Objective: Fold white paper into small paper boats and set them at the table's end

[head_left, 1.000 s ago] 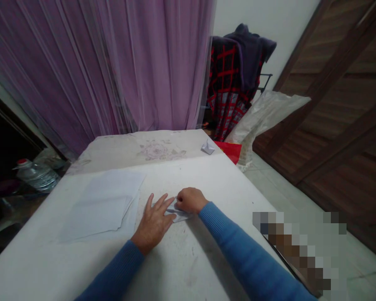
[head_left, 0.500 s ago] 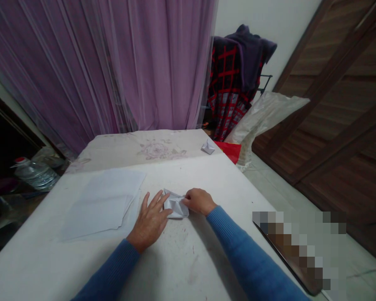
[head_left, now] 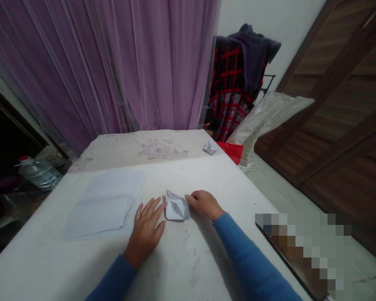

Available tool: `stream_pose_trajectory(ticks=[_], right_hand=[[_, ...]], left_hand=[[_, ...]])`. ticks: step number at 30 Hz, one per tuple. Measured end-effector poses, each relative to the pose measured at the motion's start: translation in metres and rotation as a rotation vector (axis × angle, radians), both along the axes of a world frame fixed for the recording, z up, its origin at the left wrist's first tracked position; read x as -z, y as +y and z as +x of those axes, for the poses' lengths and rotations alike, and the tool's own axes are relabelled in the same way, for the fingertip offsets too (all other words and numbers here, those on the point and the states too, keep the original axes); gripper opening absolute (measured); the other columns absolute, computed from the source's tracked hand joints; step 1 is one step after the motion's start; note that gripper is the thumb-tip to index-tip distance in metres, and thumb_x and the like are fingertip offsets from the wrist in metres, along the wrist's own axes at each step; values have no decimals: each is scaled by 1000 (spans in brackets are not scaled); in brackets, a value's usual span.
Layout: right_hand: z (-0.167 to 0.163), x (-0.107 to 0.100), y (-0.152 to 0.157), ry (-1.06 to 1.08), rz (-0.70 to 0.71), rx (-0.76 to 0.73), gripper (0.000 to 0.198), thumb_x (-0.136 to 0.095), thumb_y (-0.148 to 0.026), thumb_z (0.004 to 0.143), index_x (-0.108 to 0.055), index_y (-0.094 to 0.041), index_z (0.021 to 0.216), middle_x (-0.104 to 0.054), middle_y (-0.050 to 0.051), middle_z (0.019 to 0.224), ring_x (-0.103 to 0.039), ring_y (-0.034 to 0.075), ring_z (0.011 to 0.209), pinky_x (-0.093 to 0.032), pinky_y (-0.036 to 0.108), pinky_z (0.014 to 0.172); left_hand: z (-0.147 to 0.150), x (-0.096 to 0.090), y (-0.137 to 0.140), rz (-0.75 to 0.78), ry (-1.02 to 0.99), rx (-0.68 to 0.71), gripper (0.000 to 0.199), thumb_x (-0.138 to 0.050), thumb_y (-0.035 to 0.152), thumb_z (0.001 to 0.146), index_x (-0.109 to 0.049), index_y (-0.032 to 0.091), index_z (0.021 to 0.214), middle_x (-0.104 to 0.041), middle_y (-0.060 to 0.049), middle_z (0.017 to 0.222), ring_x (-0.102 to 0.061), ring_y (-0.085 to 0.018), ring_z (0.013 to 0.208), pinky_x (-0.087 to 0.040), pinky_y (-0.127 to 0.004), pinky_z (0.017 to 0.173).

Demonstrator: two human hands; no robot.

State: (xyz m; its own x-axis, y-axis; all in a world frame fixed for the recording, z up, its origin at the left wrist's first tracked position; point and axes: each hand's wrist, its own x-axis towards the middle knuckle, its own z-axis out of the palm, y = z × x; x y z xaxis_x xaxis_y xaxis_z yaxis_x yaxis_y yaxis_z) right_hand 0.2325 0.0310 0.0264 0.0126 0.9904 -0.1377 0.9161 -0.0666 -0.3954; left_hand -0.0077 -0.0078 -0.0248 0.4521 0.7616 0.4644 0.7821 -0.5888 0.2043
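Observation:
A small piece of folded white paper (head_left: 176,209) lies on the white tabletop, its middle raised in creased points. My left hand (head_left: 147,230) rests just left of it, fingers spread and holding nothing; the index fingertip comes close to the paper's left edge. On the other side, my right hand (head_left: 205,204) has its thumb and fingers pinched together at the paper's upper right edge. A stack of white paper sheets (head_left: 103,205) lies to the left of my left hand. Near the far right corner sits another small folded paper piece (head_left: 209,147).
The table (head_left: 219,251) has a flowered cover at its far end. A dark tablet-like device (head_left: 288,255), partly pixelated, lies at the right edge. Purple curtains (head_left: 163,62) hang behind. A water jug (head_left: 39,173) stands at left, a red bag (head_left: 233,151) beyond the right edge.
My left hand has drawn back to the left, off the folded paper. My right fingers have shifted toward the paper's outer right edge, so more of it shows. The view has shifted slightly.

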Motion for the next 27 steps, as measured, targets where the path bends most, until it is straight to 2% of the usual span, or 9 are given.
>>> stream_pose_trajectory(ticks=[3, 5, 7, 9, 12, 15, 18, 23, 27], right_hand=[[6, 14, -8, 162, 124, 19, 43, -42, -41, 94, -73, -20, 73, -72, 6, 75, -63, 17, 70, -38, 26, 62], [8, 25, -21, 323, 230, 20, 40, -42, -40, 93, -71, -19, 76, -70, 5, 71, -62, 16, 67, -40, 24, 62], [8, 33, -37, 516, 317, 58, 39, -41, -41, 93, -70, -17, 94, -68, 3, 69, -61, 14, 63, -42, 23, 61], [8, 38, -54, 618, 340, -14, 40, -42, -41, 93, -64, -15, 115, -66, 0, 66, -59, 13, 59, -43, 22, 57], [4, 35, -72, 574, 350, -186, 43, -54, -39, 87, -61, -16, 122, -65, -2, 67, -56, 11, 55, -42, 20, 55], [-2, 27, -76, 440, 362, -271, 31, -59, -32, 85, -68, -20, 111, -70, 1, 76, -61, 12, 63, -44, 21, 63], [-6, 23, -74, 360, 381, -264, 21, -53, -27, 89, -73, -22, 94, -73, 3, 82, -66, 14, 74, -45, 22, 70], [-5, 26, -67, 299, 436, -247, 23, -50, -28, 92, -72, -22, 92, -73, 4, 82, -66, 14, 73, -44, 21, 69], [5, 26, -55, 256, 527, -190, 27, -47, -29, 94, -72, -20, 90, -72, 5, 80, -66, 14, 72, -43, 21, 67]], left_hand=[[0, -6, 3, -100, -107, -87, 36, -46, 30, 92, -59, 20, 124, -71, -8, 111, -63, -23, 107, -35, -46, 108], [1, -15, 10, -198, -147, -156, 34, -48, 36, 92, -62, 20, 117, -73, -5, 94, -67, -22, 93, -42, -43, 98], [3, -26, 21, -295, -162, -219, 34, -50, 39, 90, -64, 21, 116, -73, -3, 88, -67, -22, 88, -45, -38, 90], [7, -37, 33, -394, -185, -245, 32, -51, 38, 90, -65, 22, 114, -74, -3, 87, -67, -19, 85, -46, -32, 83], [17, -46, 49, -501, -254, -236, 28, -52, 40, 89, -70, 23, 102, -74, -2, 85, -67, -17, 82, -45, -25, 73], [26, -45, 57, -560, -320, -222, 28, -52, 43, 88, -71, 23, 93, -75, -1, 82, -68, -17, 78, -43, -24, 68], [31, -36, 61, -597, -395, -201, 32, -48, 46, 87, -70, 22, 90, -74, -1, 80, -67, -17, 74, -44, -24, 64], [32, -22, 64, -579, -590, -198, 45, -42, 55, 86, -68, 19, 98, -73, -4, 83, -68, -19, 79, -49, -27, 70], [20, -20, 40, -670, -728, -227, 59, -43, 67, 80, -67, 17, 101, -69, -6, 79, -66, -19, 74, -52, -29, 67]])
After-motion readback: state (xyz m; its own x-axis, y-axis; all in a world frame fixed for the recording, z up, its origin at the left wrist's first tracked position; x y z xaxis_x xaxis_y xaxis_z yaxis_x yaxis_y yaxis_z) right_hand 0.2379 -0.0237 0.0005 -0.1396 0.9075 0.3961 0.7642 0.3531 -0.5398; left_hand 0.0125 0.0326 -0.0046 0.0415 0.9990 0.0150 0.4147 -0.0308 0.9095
